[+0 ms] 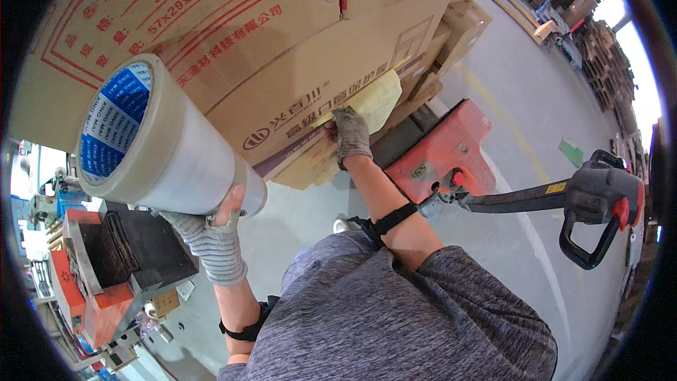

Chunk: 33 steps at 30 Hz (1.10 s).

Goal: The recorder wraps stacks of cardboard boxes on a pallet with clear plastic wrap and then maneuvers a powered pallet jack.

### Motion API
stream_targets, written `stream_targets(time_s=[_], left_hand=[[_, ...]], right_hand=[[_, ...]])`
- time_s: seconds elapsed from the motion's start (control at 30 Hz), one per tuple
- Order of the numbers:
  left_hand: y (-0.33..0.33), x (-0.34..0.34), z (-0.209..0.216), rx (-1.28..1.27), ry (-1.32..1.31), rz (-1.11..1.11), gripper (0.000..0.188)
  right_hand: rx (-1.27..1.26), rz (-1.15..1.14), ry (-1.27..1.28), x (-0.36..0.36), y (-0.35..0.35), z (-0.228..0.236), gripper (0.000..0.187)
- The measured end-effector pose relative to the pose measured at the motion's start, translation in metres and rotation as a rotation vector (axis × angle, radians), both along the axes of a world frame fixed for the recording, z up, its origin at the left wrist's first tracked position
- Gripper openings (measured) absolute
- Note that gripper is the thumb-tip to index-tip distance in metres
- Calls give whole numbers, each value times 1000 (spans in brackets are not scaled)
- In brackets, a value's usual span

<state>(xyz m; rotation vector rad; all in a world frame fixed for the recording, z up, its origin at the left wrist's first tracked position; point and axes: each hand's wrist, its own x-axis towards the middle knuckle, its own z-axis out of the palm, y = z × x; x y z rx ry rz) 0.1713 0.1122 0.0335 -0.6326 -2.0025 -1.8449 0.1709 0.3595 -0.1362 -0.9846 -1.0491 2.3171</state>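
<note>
My left hand (pixel 213 243), in a grey striped knit glove with the thumb bare, grips the lower end of a big cylindrical roll of translucent plastic film (pixel 194 148) at 9 o'clock. Its blue-and-white core (pixel 116 123) carries the same Latin lettering repeated around the inside. My right hand (pixel 352 137), in a grey knit glove, is narrowed on a thin pale-yellow paper-like sheet (pixel 383 102) at 1 o'clock, just beside a brown cardboard box (pixel 282 92) at 12 o'clock; this bears dark Chinese characters and a round emblem. Above, at 11 o'clock, a second brown cardboard box (pixel 303 0) shows red characters and figures inside a red 2-line frame. At 3 o'clock stands a red-bodied pallet truck (pixel 444 159) with a black loop handle (pixel 589 236), a small yellow label on its arm.
</note>
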Motion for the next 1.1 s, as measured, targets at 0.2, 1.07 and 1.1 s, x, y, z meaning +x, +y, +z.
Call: stream_targets(time_s=[0.2,1.07,1.1], left_hand=[[-4,0,0,-107,34,28,105],[5,4,2,11,-56,50,81],[8,5,2,9,-79,72,80]], right_hand=[[-132,14,-62,-6,-25,8,19],[1655,614,-328,204,106,8,17],[1815,653,-383,215,117,8,17]])
